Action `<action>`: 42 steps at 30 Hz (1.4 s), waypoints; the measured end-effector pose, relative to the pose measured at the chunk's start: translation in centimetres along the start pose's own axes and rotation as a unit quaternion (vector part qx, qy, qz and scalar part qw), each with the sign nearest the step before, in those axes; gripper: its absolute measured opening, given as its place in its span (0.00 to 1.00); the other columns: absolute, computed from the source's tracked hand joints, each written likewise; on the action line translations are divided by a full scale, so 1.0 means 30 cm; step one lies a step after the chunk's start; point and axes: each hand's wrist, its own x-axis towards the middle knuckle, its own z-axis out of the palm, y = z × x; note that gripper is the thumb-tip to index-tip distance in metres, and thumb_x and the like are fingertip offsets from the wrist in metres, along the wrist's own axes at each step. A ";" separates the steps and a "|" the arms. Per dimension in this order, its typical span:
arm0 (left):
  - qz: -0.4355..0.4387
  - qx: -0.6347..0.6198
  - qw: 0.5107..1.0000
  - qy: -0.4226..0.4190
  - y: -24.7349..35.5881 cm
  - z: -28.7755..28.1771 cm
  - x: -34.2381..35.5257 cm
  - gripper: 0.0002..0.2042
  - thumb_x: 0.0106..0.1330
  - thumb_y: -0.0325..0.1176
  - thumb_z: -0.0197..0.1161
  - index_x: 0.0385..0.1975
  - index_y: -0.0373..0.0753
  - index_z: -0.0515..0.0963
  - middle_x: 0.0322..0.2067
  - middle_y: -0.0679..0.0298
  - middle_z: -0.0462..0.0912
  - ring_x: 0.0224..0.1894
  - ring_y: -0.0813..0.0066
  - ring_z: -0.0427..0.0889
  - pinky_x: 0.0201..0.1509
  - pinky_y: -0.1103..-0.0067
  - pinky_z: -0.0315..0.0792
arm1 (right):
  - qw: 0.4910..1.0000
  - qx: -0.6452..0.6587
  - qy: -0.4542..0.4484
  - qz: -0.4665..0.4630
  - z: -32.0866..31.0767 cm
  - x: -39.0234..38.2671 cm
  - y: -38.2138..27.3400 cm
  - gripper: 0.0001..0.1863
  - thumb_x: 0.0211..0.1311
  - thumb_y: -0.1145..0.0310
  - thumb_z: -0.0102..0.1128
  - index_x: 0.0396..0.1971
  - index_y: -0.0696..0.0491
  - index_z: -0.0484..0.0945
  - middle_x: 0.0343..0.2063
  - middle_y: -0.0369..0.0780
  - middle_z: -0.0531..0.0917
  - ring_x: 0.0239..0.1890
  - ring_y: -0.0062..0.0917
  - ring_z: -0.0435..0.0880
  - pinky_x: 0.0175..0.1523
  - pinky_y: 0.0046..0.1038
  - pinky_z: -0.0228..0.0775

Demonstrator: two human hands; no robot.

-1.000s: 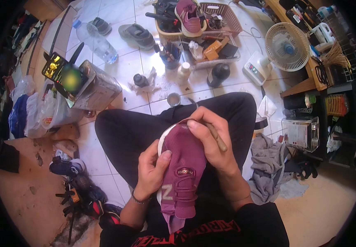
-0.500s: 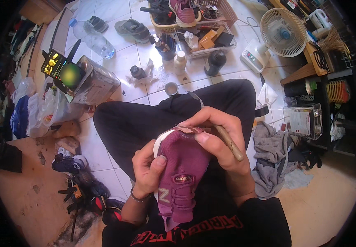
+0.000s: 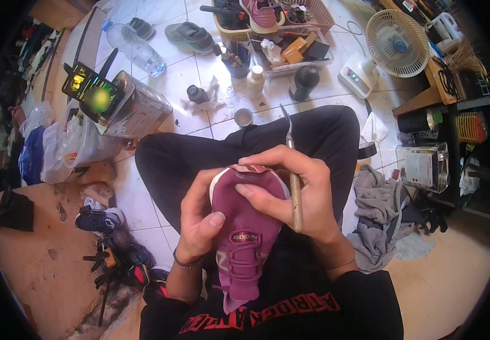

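A maroon sneaker (image 3: 239, 218) is held over my lap, toe pointing away from me and laces near my chest. At its toe a brownish-red flap (image 3: 249, 169) stands loose from the pale sole edge. My left hand (image 3: 200, 212) grips the sneaker's left side, thumb on the upper. My right hand (image 3: 298, 190) pinches the toe, its thumb on the upper and index finger along the flap. That hand also keeps a wooden-handled tool (image 3: 296, 203) with a thin curved metal tip, pointing forward and away from the shoe. The fingers beneath the sneaker are hidden.
Ahead on the tiles are a small cup (image 3: 244, 117), a white bottle (image 3: 255, 80), a dark bottle (image 3: 304, 83) and a tray (image 3: 290, 69) of scraps. A fan (image 3: 397, 42) stands far right, a grey cloth (image 3: 374, 212) nearer. A phone (image 3: 90, 89) stands by a tin at left.
The sneaker has turned slightly, its toe facing straighter ahead. My right thumb has shifted left over the toe, and the tool has swung from slanting to nearly upright in view.
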 end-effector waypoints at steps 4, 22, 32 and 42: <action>0.025 0.026 0.999 0.039 0.038 -0.020 0.047 0.31 0.60 0.49 0.68 0.54 0.31 0.69 0.50 0.57 0.77 0.53 0.72 0.76 0.59 0.76 0.68 | 0.989 -0.117 0.014 -0.086 0.046 0.007 -0.004 0.22 0.50 0.75 0.73 0.47 0.59 0.80 0.38 0.45 0.85 0.41 0.29 0.86 0.47 0.25 0.75; -0.044 0.045 0.972 0.228 -0.139 -0.319 0.078 0.09 0.66 0.35 0.50 0.33 0.36 0.72 0.31 0.66 0.74 0.35 0.83 0.71 0.41 0.86 0.64 | 0.990 -0.135 -0.031 0.011 -0.252 0.062 0.183 0.06 0.56 0.80 0.63 0.33 0.62 0.83 0.30 0.42 0.88 0.32 0.20 0.87 0.41 0.19 0.78; -0.081 0.095 0.968 0.217 -0.226 -0.387 0.152 0.19 0.62 0.36 0.45 0.35 0.27 0.79 0.34 0.58 0.81 0.37 0.76 0.77 0.43 0.83 0.67 | 0.979 -0.090 -0.034 0.180 -0.244 0.310 0.492 0.08 0.68 0.73 0.56 0.39 0.62 0.80 0.26 0.40 0.84 0.30 0.18 0.84 0.36 0.20 0.74; -0.096 -0.004 0.971 0.221 -0.281 -0.407 0.160 0.16 0.69 0.38 0.51 0.42 0.28 0.75 0.32 0.52 0.81 0.34 0.70 0.82 0.40 0.79 0.74 | 0.979 0.042 -0.042 0.193 -0.304 0.329 0.570 0.27 0.78 0.53 0.37 0.40 0.62 0.79 0.16 0.36 0.75 0.19 0.16 0.74 0.29 0.19 0.65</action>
